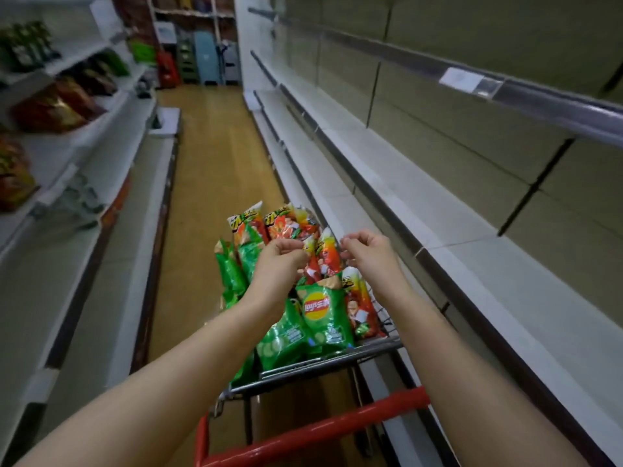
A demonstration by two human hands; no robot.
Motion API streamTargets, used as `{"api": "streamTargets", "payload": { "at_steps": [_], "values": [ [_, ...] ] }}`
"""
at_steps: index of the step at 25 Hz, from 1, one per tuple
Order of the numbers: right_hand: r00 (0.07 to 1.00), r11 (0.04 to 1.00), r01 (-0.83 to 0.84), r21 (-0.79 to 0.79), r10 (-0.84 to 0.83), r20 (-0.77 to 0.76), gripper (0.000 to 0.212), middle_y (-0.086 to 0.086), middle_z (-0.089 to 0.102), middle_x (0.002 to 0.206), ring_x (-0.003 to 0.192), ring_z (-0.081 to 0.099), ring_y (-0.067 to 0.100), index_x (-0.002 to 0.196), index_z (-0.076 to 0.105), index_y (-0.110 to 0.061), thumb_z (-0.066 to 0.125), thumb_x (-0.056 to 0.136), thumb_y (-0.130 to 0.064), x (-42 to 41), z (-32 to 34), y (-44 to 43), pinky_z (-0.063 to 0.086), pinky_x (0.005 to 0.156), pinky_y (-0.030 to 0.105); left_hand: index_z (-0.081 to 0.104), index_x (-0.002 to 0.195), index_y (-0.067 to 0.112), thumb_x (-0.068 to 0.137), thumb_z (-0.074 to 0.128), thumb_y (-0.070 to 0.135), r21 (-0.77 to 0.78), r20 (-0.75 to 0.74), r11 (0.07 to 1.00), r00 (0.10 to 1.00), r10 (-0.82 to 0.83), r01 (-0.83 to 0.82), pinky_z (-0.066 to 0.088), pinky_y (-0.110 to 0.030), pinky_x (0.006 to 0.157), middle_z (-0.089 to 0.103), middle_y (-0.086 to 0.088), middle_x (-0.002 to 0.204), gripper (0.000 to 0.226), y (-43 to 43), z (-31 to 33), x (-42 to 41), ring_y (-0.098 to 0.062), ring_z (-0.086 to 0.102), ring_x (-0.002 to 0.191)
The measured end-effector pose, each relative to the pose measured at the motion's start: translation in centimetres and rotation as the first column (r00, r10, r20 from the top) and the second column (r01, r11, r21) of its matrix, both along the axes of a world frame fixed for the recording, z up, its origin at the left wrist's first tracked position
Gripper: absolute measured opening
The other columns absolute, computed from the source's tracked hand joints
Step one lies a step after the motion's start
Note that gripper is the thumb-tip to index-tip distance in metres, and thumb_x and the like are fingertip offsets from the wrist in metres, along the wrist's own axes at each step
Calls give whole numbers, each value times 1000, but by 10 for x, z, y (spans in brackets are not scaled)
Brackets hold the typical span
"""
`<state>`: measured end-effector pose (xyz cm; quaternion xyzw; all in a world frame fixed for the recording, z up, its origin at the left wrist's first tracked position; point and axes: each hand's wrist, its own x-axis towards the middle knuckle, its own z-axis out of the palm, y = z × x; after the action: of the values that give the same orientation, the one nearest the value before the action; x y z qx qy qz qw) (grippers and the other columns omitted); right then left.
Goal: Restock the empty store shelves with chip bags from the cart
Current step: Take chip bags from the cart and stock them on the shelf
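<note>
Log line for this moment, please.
left hand: pinches top of red-orange foil chip bag | right hand: curled at its other top corner, grip unclear | wire cart with red handle: bags inside | white shelves on right: bare

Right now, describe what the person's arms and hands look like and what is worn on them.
The left arm and right arm are bare as far up as the view shows: no sleeves. The left hand and right hand wear no gloves; no watch, bracelet or rings show.

Left hand point(281, 256), right hand point(365, 251) on bag point(323, 261)
</note>
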<state>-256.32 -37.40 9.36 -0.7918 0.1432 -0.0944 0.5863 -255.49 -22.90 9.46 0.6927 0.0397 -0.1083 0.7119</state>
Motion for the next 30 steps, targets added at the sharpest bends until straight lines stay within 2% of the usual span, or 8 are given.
{"api": "streamTargets", "payload": {
  "at_steps": [2, 5, 12, 16, 18, 21, 26, 30],
  "values": [
    [995, 995, -37, -95, 28, -95, 8, 3, 61, 83, 83, 58, 22, 84, 62, -14, 55, 88, -16, 18, -34, 2, 46, 74, 35, 54, 88, 13, 88, 53, -1, -3, -82, 1000, 996, 25, -26, 42, -25, 65, 55, -5, 86, 14, 4, -25, 8, -14, 51, 73],
    [962, 975, -105, -194, 50, -268, 25, 5, 59, 100, 90, 54, 19, 109, 57, -7, 58, 89, -23, 38, -77, 1, 40, 72, 28, 53, 96, 8, 90, 51, 0, 23, -209, 998, 976, 65, -61, 40, -21, 59, 53, -4, 84, 10, -3, -58, 14, -11, 49, 69],
    [893, 954, -161, -252, 31, -450, 49, 10, 53, 116, 100, 54, 25, 125, 44, -1, 61, 88, -28, 68, -139, -17, 39, 73, 27, 52, 109, 3, 92, 49, 3, 129, -392, 982, 903, 177, -136, 38, -23, 58, 51, -3, 75, 17, -31, -120, 31, -12, 47, 64],
    [729, 940, -216, -263, -24, -684, 90, 20, 37, 142, 127, 42, 34, 143, 17, 1, 67, 82, -41, 77, -177, -33, 42, 94, 38, 51, 114, 2, 91, 51, 4, 158, -444, 979, 877, 185, -127, 38, -26, 58, 52, -5, 78, 23, -44, -142, 35, -13, 48, 66],
    [670, 935, -255, -245, -12, -743, 94, 18, 34, 144, 129, 40, 33, 144, 16, 0, 69, 80, -43, 73, -194, -33, 40, 100, 41, 51, 112, 3, 91, 52, 4, 161, -457, 979, 869, 189, -128, 39, -26, 58, 54, -8, 85, 21, -47, -147, 35, -13, 49, 67],
    [684, 935, -253, -249, -10, -730, 81, 15, 44, 137, 120, 49, 31, 139, 30, -1, 68, 81, -41, 71, -205, -31, 46, 95, 40, 50, 117, 2, 91, 52, 6, 185, -448, 976, 874, 187, -114, 41, -27, 62, 55, -13, 97, 26, -49, -151, 37, -15, 51, 73],
    [782, 945, -196, -263, -11, -624, 53, 9, 61, 117, 102, 60, 28, 122, 49, -9, 67, 82, -39, 70, -177, -37, 48, 79, 33, 45, 131, 5, 90, 57, 10, 208, -396, 975, 905, 153, -74, 42, -31, 79, 54, -17, 127, 42, -51, -142, 43, -28, 55, 104],
    [897, 984, -46, -170, -34, -440, 38, 6, 64, 109, 98, 62, 27, 114, 57, -15, 68, 82, -34, 56, -124, -52, 49, 83, 33, 35, 141, 8, 89, 64, 24, 161, -296, 987, 954, 45, 3, 45, -37, 95, 45, -13, 138, 62, -53, -126, 44, -27, 52, 117]
  ]
}}
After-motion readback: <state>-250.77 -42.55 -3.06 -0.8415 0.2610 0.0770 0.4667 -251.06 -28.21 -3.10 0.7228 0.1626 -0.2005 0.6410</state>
